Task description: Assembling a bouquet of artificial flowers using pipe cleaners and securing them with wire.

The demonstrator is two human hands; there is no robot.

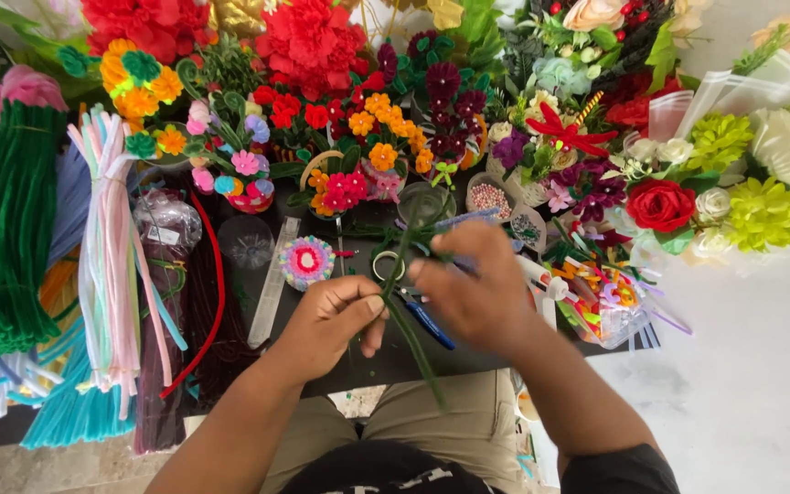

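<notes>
Left hand: my left hand pinches the dark green pipe-cleaner stem between thumb and fingers, its grip narrow and closed on the stem.
Right hand: my right hand curls round the upper part of the same stem, grip closed on it; the fingertips are partly hidden from me.
Stem: held above the near edge of the black bench, slanting from upper right down toward my lap.
Close by: blue-handled pliers lie just under the hands; a tape roll and a pink round woven piece sit just beyond.
Surroundings: bundles of pipe cleaners at left, a bag of coloured scraps at right, finished flower pots behind.
Risk: I judge the thin stem could kink or slip if the two grips twist unevenly; its free lower end could snag the pliers.
</notes>
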